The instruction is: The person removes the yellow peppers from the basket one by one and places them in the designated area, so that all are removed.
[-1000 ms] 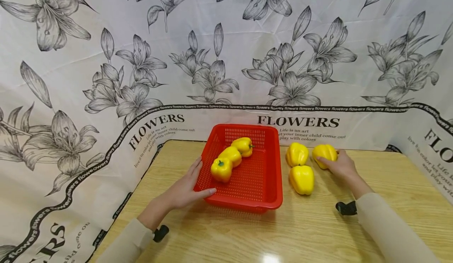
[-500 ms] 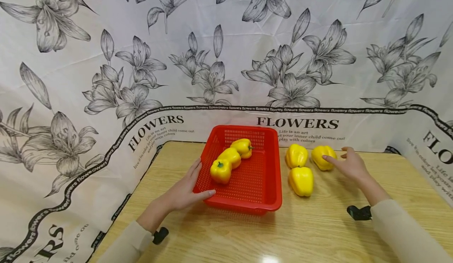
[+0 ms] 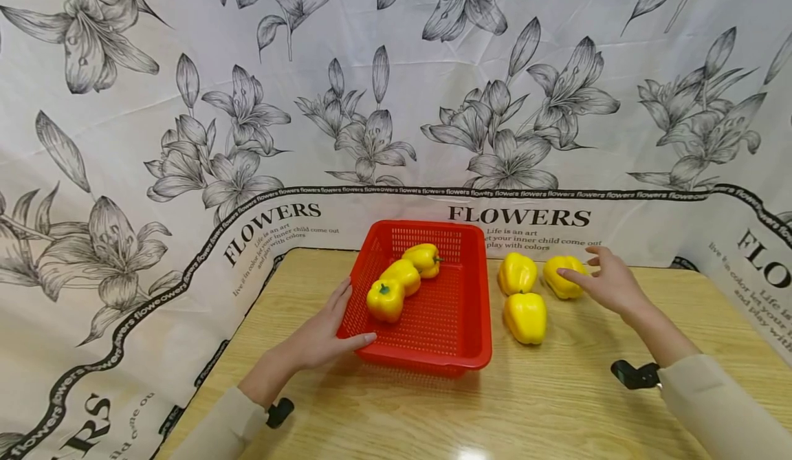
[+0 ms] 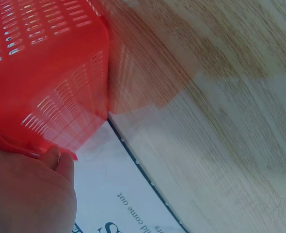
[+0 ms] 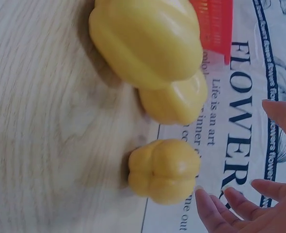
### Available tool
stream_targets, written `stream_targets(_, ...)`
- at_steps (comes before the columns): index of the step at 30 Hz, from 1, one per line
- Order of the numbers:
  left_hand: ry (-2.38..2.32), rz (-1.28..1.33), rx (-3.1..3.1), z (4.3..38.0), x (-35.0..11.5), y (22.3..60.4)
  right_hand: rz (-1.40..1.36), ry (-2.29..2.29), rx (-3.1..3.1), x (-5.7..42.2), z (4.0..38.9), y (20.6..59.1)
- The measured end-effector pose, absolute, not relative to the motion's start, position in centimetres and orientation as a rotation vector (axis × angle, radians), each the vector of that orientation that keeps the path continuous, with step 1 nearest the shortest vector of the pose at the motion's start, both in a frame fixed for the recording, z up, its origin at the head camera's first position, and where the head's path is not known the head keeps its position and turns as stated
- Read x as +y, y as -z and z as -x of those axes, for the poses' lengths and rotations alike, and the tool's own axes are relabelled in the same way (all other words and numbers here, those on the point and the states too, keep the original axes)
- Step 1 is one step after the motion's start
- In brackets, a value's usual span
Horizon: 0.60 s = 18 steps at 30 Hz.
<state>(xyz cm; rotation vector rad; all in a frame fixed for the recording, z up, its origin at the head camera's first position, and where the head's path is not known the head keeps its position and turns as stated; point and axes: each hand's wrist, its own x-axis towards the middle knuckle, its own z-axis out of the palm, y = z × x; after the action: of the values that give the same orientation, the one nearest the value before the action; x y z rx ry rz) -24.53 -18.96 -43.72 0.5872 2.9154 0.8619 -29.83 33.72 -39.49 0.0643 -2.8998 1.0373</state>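
- Holding the red basket [image 3: 427,358] at its near left corner, the left hand [image 3: 318,336] lays its thumb over the front rim and its other fingers along the outside of the side wall; the left wrist view shows fingertips right at the rim.
- Lifted with its fingers spread apart, the right hand [image 3: 612,282] grips nothing. It is beside the far right pepper [image 3: 564,288], and from the head view its thumb overlaps that pepper; whether they touch I cannot tell.
- Just left of that pepper, a second yellow one, the back pepper [image 3: 518,274], sits close behind a third, the front pepper [image 3: 525,318]. All three rest on the worktop, between the basket and the right hand.
- Inside the basket, three more yellow peppers lie in a slanting row toward the left: the near one [image 3: 386,300] with its green stem up, the middle one [image 3: 402,278], and the rear one [image 3: 423,259] with its stem pointing right.
- Pale sleeves [image 3: 724,391] cover both forearms, and a small black piece [image 3: 635,375] shows below each wrist.
- Under everything runs the light wood-grain worktop [image 3: 396,419].
- Behind it and up the left side hangs a white cloth [image 3: 346,6] printed with grey lilies and the word FLOWERS.
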Motion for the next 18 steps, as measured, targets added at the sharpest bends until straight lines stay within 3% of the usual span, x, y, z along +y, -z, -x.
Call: stream_targets(18, -0.866, -0.583, 2.917, 24.4, -18.9, 43.7, -0.343, -1.059, -2.824, 27.6, 27.9, 36.6)
